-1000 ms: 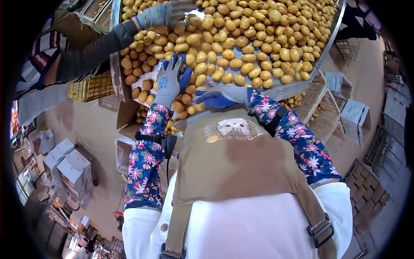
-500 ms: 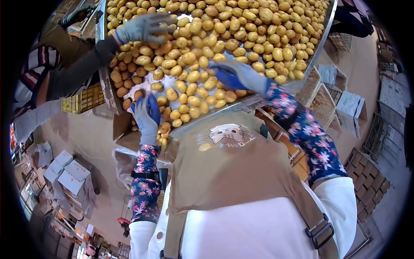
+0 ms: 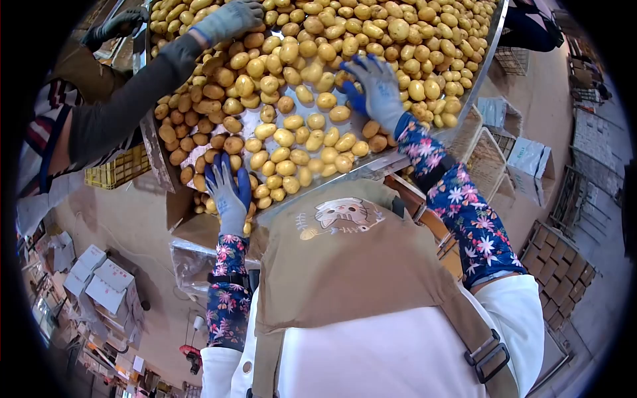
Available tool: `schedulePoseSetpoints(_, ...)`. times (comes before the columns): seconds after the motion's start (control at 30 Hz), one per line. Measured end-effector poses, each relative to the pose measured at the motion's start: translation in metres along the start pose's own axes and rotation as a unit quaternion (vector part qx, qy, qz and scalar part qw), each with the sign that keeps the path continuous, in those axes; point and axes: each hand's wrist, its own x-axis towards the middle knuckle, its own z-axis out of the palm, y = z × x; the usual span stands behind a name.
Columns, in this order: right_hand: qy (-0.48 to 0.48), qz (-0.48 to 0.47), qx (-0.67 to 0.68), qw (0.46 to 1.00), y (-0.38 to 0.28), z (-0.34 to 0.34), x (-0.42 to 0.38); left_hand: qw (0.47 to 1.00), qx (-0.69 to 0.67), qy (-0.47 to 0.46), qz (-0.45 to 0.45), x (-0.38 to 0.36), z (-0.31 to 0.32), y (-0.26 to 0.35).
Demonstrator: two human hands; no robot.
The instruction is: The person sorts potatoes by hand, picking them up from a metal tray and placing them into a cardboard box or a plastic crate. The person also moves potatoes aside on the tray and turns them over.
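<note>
Yellow potatoes (image 3: 283, 137) cover a metal sorting table (image 3: 479, 79), thickly at the back and more loosely near the front edge. My left hand (image 3: 229, 196), in a grey and blue glove, lies palm down at the front left corner with its fingers apart, touching potatoes there. Above the right part of the thinner area is my right hand (image 3: 377, 91), also gloved, its fingers spread against the edge of the heap. Nothing shows gripped in either hand. Browner potatoes (image 3: 192, 126) lie along the left side.
At the left, a co-worker's gloved hand (image 3: 229, 23) reaches onto the heap. A yellow crate (image 3: 119, 169) stands below that arm. A cardboard box (image 3: 180, 211) sits under the front left corner. Crates and boxes (image 3: 488, 156) stand at the right.
My right hand has moved up and away from the front edge, with its fingers spread wider. My left hand is slightly lower. The co-worker's hand has moved up the heap.
</note>
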Motion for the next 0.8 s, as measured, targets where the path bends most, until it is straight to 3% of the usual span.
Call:
schedulePoseSetpoints(0.1,-0.161,0.038,-0.103,0.981,-0.009,-0.007,0.019,1.0,-0.002,0.001,-0.015,-0.003,-0.004,0.002)
schedulePoseSetpoints(0.17,-0.251,0.011,-0.077,0.965,-0.025,-0.005,0.029,0.997,0.008,0.038,-0.069,0.006,-0.007,0.026)
schedulePoseSetpoints(0.2,-0.257,0.022,-0.048,0.965,-0.034,0.005,0.028,0.998,-0.006,0.063,-0.031,0.012,-0.011,0.035)
schedulePoseSetpoints(0.3,-0.134,0.037,0.048,0.989,-0.027,0.061,0.007,0.993,-0.041,0.062,0.087,0.031,-0.035,0.083)
schedulePoseSetpoints(0.37,-0.196,0.062,0.019,0.979,-0.042,0.033,0.005,0.982,-0.104,0.016,0.158,0.033,-0.032,0.1)
schedulePoseSetpoints(0.43,-0.195,0.022,-0.008,0.98,-0.047,0.029,0.001,0.969,-0.126,-0.059,0.202,0.027,-0.023,0.102)
schedulePoseSetpoints(0.57,-0.312,-0.02,-0.063,0.948,-0.053,0.011,-0.015,0.958,0.053,-0.125,0.253,0.012,-0.029,0.08)
schedulePoseSetpoints(0.63,-0.334,-0.038,-0.053,0.94,-0.062,-0.001,-0.025,0.959,0.042,-0.153,0.236,0.019,-0.019,0.058)
schedulePoseSetpoints(0.7,-0.277,-0.149,-0.083,0.946,-0.064,0.024,-0.042,0.948,0.079,-0.202,0.233,0.029,-0.036,0.066)
schedulePoseSetpoints(0.77,-0.235,-0.176,-0.019,0.956,-0.07,0.047,-0.054,0.943,0.048,-0.21,0.254,0.038,-0.038,0.063)
schedulePoseSetpoints(0.8,-0.283,-0.193,-0.012,0.939,-0.069,0.042,-0.057,0.945,0.04,-0.213,0.243,0.04,-0.04,0.065)
